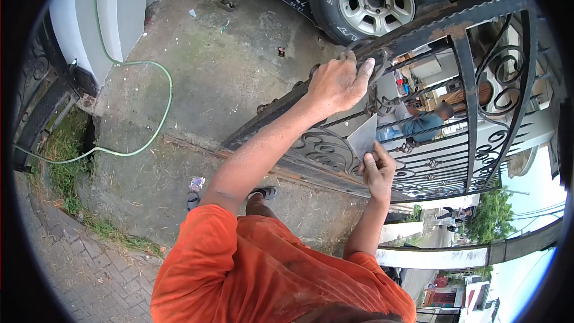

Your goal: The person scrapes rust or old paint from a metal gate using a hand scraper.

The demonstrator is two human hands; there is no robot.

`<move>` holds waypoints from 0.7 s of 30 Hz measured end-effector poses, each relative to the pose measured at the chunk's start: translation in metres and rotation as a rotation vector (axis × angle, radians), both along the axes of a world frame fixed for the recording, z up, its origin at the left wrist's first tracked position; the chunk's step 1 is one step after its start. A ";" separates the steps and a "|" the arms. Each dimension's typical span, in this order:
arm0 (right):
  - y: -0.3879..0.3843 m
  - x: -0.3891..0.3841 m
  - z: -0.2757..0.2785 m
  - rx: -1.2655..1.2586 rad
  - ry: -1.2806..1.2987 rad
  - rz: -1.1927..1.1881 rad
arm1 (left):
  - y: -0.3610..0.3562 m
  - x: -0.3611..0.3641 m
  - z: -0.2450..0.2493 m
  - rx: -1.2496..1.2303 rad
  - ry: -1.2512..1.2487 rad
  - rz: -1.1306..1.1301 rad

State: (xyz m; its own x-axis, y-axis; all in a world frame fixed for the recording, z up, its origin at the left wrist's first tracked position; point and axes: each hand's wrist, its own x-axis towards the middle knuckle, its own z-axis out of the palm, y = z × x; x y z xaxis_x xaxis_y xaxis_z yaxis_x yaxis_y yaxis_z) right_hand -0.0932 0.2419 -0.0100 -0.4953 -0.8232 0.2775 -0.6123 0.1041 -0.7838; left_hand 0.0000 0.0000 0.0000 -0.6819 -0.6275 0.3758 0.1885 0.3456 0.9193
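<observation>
My left hand [339, 85] reaches out to a black wrought-iron gate [466, 78]. Its fingers curl over the dark rail, the thumb lies along the near side, and the fingertips are hidden behind the bar. Lower and to the right, my right hand [379, 169] pinches a thin grey sheet [363, 137] by its lower corner, thumb in front. That sheet stands up in front of the gate's scrollwork, close below my left hand. Rust-brown patches show on the gate's frame, and dust coats my left fingers and thumb.
Beyond the gate stands a parked vehicle with a large tyre [326, 0]. A green hose [170, 93] loops over the concrete at left. Through the bars, a person in a teal top [421, 125] is visible. A grassy gutter [72, 173] runs beside the brick paving [78, 257].
</observation>
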 end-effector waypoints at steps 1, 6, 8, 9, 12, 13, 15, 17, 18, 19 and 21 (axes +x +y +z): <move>0.007 -0.001 -0.007 -0.038 0.012 -0.022 | 0.001 -0.007 0.006 -0.059 0.118 0.151; 0.070 -0.008 0.000 -0.090 -0.204 -0.176 | 0.005 -0.027 0.102 -0.323 0.305 0.354; 0.086 -0.006 -0.006 -0.170 -0.266 -0.227 | -0.003 -0.034 0.136 -0.384 0.332 0.377; 0.094 -0.006 -0.009 -0.197 -0.283 -0.259 | -0.007 -0.037 0.151 -0.415 0.358 0.401; 0.118 -0.013 -0.028 -0.240 -0.334 -0.229 | -0.023 -0.051 0.193 -0.519 0.644 0.428; 0.122 -0.013 -0.035 -0.265 -0.356 -0.261 | -0.023 -0.043 0.204 -0.536 0.641 0.425; 0.125 -0.013 -0.047 -0.299 -0.385 -0.291 | -0.024 -0.030 0.223 -0.478 0.844 0.334; 0.130 -0.012 -0.054 -0.312 -0.425 -0.332 | -0.064 -0.042 0.243 -0.457 0.886 0.387; 0.131 -0.010 -0.055 -0.312 -0.428 -0.333 | -0.103 -0.026 0.256 -0.574 0.535 -0.139; 0.131 -0.008 -0.055 -0.320 -0.437 -0.324 | -0.098 -0.027 0.253 -0.569 0.440 -0.314; 0.132 -0.009 -0.055 -0.326 -0.449 -0.313 | -0.087 -0.030 0.248 -0.537 0.204 -0.628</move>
